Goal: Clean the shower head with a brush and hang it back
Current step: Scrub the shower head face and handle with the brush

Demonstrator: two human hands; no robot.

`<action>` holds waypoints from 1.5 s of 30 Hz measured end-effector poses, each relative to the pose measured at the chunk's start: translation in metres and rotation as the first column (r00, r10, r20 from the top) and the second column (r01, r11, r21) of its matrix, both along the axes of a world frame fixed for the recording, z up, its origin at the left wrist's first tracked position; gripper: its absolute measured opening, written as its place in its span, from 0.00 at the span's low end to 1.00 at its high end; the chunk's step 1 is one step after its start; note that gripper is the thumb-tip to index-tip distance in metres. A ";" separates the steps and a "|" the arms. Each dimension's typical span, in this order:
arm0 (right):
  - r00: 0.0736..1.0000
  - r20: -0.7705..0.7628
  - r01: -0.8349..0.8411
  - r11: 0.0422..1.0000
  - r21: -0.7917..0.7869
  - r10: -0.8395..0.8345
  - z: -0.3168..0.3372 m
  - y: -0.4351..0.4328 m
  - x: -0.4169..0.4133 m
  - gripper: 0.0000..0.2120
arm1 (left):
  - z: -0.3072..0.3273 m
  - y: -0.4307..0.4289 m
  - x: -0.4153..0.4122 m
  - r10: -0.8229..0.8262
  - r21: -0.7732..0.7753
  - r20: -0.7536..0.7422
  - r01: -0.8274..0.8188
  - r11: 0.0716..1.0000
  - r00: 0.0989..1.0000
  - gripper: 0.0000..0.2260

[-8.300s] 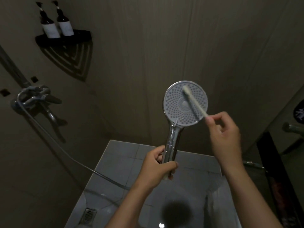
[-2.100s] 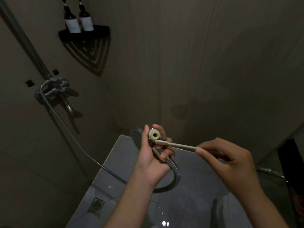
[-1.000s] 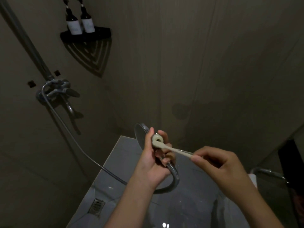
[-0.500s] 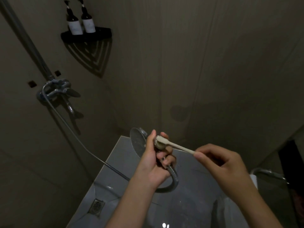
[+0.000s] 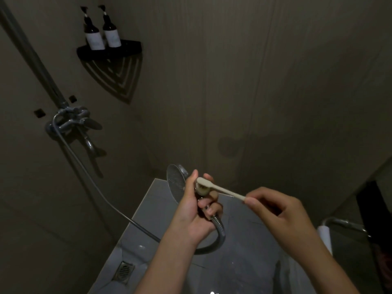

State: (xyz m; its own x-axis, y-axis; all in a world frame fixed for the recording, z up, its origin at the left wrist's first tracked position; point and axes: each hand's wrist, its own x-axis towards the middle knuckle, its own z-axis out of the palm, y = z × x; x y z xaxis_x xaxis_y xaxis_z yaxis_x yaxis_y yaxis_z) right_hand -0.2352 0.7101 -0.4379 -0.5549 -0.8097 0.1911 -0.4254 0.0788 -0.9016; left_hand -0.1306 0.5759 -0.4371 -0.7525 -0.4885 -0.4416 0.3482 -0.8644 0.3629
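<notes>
My left hand (image 5: 192,211) grips the chrome shower head's handle, with the round head (image 5: 175,180) turned edge-on and pointing up and left. A pale ring (image 5: 201,189) shows at the handle's end, between my fingers. My right hand (image 5: 275,211) pinches the end of a pale toothbrush-like brush (image 5: 220,188). Its bristle end lies across the pale ring. The metal hose (image 5: 218,230) loops down from under my left hand and runs off to the left.
The hose (image 5: 84,166) leads up to the wall mixer tap (image 5: 72,122) on the left, under a vertical riser pipe (image 5: 31,54). A black corner shelf (image 5: 110,49) holds two dark bottles (image 5: 101,32). Below are the grey tiled floor (image 5: 148,209) and a drain (image 5: 124,270).
Long ago the brush scrubbed the spray face; the head then turned away, handle end towards me. In the last second the brush tip has slid across the pale ring; both hands shifted slightly.
</notes>
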 end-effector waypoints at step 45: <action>0.992 -0.013 -0.118 0.979 0.166 0.122 -0.003 0.020 -0.024 0.29 | -0.006 -0.014 0.007 -0.146 -0.269 0.318 0.236 0.934 0.937 0.09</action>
